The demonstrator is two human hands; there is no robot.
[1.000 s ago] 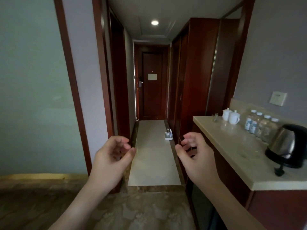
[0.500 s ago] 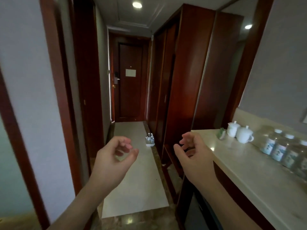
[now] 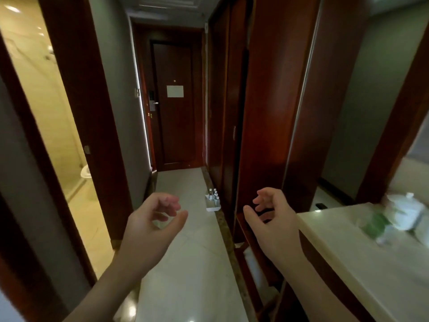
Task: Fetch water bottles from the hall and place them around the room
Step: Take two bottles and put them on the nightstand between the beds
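Note:
Several small water bottles (image 3: 214, 198) stand in a white tray (image 3: 212, 208) on the pale hall floor, against the wooden wardrobe on the right. My left hand (image 3: 151, 226) is held out in front of me, fingers loosely curled, holding nothing. My right hand (image 3: 271, 219) hangs likewise, empty, with relaxed curled fingers. Both hands are well short of the tray, which lies farther down the hall between them.
A dark entrance door (image 3: 175, 108) closes the hall's far end. The lit bathroom doorway (image 3: 46, 112) opens on the left. A red-brown wardrobe (image 3: 267, 101) lines the right side. A stone counter (image 3: 371, 263) at the right carries white lidded cups (image 3: 405, 210).
I have walked forward into the hall; the door and the bottle tray are nearer. The kettle and counter bottles have slid out of view. Both hands keep the same loose pose.

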